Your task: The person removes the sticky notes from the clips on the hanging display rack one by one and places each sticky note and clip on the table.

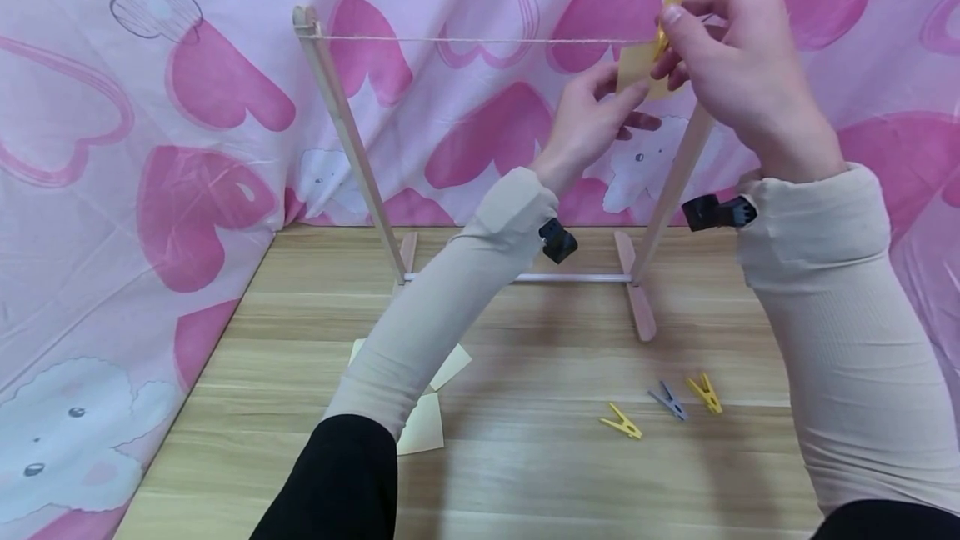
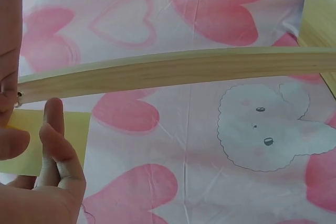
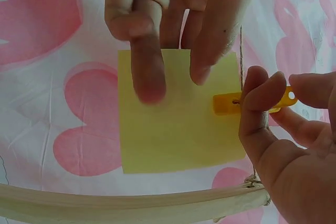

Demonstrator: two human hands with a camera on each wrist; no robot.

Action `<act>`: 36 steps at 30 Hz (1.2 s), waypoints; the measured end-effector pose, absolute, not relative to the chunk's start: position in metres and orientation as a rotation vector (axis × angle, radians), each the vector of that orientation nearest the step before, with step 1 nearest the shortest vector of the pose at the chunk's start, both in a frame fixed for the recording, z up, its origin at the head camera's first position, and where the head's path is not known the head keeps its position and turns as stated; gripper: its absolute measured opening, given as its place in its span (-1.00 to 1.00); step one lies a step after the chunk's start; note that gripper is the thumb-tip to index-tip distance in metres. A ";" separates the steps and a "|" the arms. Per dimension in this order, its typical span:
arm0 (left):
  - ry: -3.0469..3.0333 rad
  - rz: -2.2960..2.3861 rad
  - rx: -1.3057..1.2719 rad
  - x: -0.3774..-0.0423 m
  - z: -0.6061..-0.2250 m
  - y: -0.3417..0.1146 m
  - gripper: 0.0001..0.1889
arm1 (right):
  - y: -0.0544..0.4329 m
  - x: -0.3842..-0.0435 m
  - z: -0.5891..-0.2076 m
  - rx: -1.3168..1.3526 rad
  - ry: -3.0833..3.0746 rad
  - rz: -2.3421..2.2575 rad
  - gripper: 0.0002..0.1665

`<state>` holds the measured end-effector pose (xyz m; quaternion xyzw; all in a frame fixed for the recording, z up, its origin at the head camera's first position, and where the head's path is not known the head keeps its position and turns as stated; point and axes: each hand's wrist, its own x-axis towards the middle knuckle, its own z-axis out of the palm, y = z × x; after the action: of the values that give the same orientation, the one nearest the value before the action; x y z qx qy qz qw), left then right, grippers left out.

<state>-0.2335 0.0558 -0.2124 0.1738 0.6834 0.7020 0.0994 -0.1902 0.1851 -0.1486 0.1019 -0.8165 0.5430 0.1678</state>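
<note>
A square of pale yellow paper (image 3: 173, 140) hangs at the right end of a thin string (image 1: 480, 41). My left hand (image 1: 588, 119) holds the paper from the left, with fingers in front of it and others behind. My right hand (image 1: 757, 65) pinches the looped end of a yellow clothespin (image 3: 224, 105). In the right wrist view the clothespin's jaws lie over the paper's edge beside the string. The left wrist view shows the left hand's fingers (image 2: 53, 124) against the paper, and the clothespin mostly hidden.
The string runs from a left wooden post (image 1: 348, 132) towards a right post (image 1: 678, 173). A white rod (image 1: 573, 278) joins their feet. On the table lie two yellow clothespins, one left (image 1: 622, 422), one right (image 1: 705, 394), a grey-blue clothespin (image 1: 668, 401), and paper squares (image 1: 423, 426) partly under the left arm.
</note>
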 end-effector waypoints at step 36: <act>2.060 2.128 0.457 -0.232 -0.214 0.057 -0.67 | 0.186 -0.185 -0.150 0.309 -2.360 1.362 -0.83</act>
<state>-0.2323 0.0569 -0.2141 0.1521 0.6857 0.7082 0.0722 -0.1853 0.1860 -0.1499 0.1105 -0.8434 0.4868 0.1985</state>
